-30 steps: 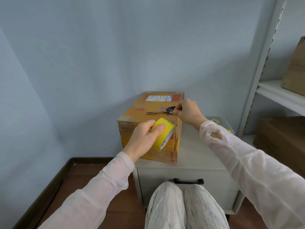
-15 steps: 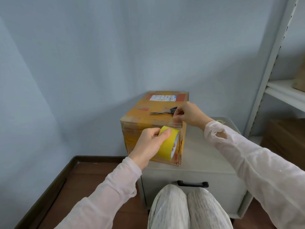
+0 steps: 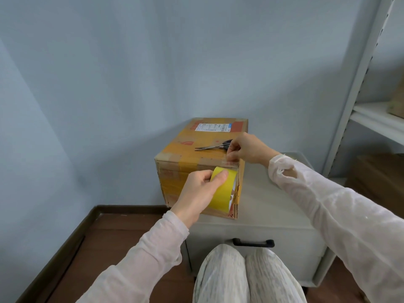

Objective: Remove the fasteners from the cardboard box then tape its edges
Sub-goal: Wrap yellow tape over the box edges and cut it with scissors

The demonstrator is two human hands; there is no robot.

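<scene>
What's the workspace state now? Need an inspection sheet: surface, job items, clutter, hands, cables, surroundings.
Surface: grey drawer cabinet; the box stands on the left of its top.
Job's things: cardboard box closed, label and old tape patches on top; yellow tape roll against its front, near the right edge; tape strip runs up to the top corner; fasteners not discernible.
Clutter: scissors lying on the box top.
Hands: left hand grips the tape roll; right hand pinches the tape strip at the corner.
Cables: nothing seen.
Surroundings: blue wall, wooden floor, metal shelving at right.
</scene>
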